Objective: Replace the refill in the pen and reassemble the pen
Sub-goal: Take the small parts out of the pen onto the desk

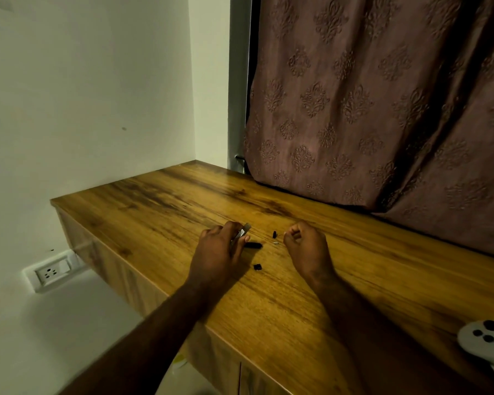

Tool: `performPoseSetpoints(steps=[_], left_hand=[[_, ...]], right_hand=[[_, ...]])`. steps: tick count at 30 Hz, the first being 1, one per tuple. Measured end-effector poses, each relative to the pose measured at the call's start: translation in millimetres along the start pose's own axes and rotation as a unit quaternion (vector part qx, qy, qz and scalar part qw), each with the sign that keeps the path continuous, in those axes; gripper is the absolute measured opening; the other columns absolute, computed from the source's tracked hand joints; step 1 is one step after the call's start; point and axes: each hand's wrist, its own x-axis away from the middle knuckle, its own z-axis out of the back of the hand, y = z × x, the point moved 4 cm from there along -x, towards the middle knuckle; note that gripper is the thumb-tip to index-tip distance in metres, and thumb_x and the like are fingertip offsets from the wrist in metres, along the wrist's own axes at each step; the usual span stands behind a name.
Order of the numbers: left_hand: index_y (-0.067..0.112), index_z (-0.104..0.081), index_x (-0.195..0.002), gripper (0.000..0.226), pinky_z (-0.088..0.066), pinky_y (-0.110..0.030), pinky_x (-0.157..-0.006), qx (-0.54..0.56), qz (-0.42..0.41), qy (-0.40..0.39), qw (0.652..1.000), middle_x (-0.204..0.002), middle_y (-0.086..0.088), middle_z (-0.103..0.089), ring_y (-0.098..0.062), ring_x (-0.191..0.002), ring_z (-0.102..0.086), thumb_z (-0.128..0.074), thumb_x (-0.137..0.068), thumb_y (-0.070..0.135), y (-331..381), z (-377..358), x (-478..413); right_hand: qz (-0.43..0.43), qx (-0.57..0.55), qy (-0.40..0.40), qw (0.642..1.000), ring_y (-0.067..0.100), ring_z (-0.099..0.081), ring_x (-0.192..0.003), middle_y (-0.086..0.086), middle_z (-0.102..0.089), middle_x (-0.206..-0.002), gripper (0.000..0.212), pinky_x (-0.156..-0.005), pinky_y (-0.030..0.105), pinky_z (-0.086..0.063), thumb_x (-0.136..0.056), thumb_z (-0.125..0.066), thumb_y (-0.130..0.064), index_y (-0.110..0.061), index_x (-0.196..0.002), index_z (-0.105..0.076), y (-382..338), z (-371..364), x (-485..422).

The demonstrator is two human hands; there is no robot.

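Pen parts lie spread on the wooden tabletop point(160, 212), about midway between its open left edge and the edge that runs under the patterned curtain point(382, 109). The left hand point(220, 248) grips the pen barrel point(242, 232), a pale silvery tube. Its fingers are curled round the tube, whose far end sticks out past the fingertips and tilts up toward the curtain-side edge.

Just beside that hand's thumb a long black piece point(253, 245) lies flat on the wood. A short black piece point(274, 234) sits between the 2 hands, and a tiny silvery piece point(275, 243) lies just beside it, on the person's side. A small black cap point(257, 266) lies apart from these, nearer the person, between the 2 wrists.

The right hand point(305, 246) is low over the tabletop with its fingers curled in and the thumb tip against the forefinger, close to the tiny silvery piece. Whether anything thin is pinched there is too small to tell. The hands are apart, with the loose parts between them.

A white game controller point(488, 343) with dark buttons lies on the tabletop near the person, partly cut off by the right side of the view. A white wall socket point(52, 272) sits on the wall below the tabletop's left edge.
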Motion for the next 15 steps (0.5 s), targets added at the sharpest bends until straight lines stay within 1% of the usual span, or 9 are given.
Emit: performPoseSetpoints(steps=[5,9,12,15], left_hand=[[0.023,-0.06,-0.109,0.018,-0.044,-0.035,-0.08,0.002,-0.016,0.013,1.0,-0.098,0.002,-0.066,-0.016,-0.088,-0.054,-0.054,-0.095,0.034,7.4,5.1,1.5],[0.02,-0.061,-0.106,0.018,-0.046,-0.036,-0.078,0.008,-0.018,0.014,1.0,-0.096,0.001,-0.066,-0.017,-0.086,-0.054,-0.054,-0.095,0.032,10.4,7.1,3.0],[0.021,-0.06,-0.107,0.018,-0.044,-0.034,-0.078,0.007,-0.017,0.013,1.0,-0.096,0.002,-0.066,-0.012,-0.084,-0.051,-0.053,-0.096,0.033,10.6,6.9,2.9],[0.022,-0.059,-0.108,0.02,-0.043,-0.033,-0.076,0.0,-0.018,0.011,1.0,-0.096,0.002,-0.066,-0.013,-0.085,-0.051,-0.052,-0.095,0.035,9.4,6.2,3.1]], right_hand=[[0.019,0.08,-0.037,0.996,0.012,-0.061,-0.071,-0.007,-0.065,-0.073,0.012,-0.065,0.033,-0.053,-0.087,-0.065,-0.022,-0.021,-0.076,-0.063,-3.1,-4.6,4.9],[0.01,0.145,-0.059,0.988,0.014,-0.06,-0.07,-0.01,-0.06,-0.069,0.019,-0.061,0.03,-0.05,-0.086,-0.064,-0.025,-0.027,-0.069,-0.057,-2.5,-6.2,6.8],[0.006,0.172,-0.069,0.983,0.015,-0.06,-0.068,-0.008,-0.063,-0.069,0.018,-0.061,0.032,-0.053,-0.085,-0.063,-0.028,-0.025,-0.068,-0.059,-0.8,-8.4,7.9],[-0.001,0.182,-0.071,0.981,0.017,-0.062,-0.068,-0.007,-0.065,-0.071,0.015,-0.062,0.035,-0.055,-0.083,-0.063,-0.03,-0.024,-0.07,-0.062,0.3,-9.5,7.6]])
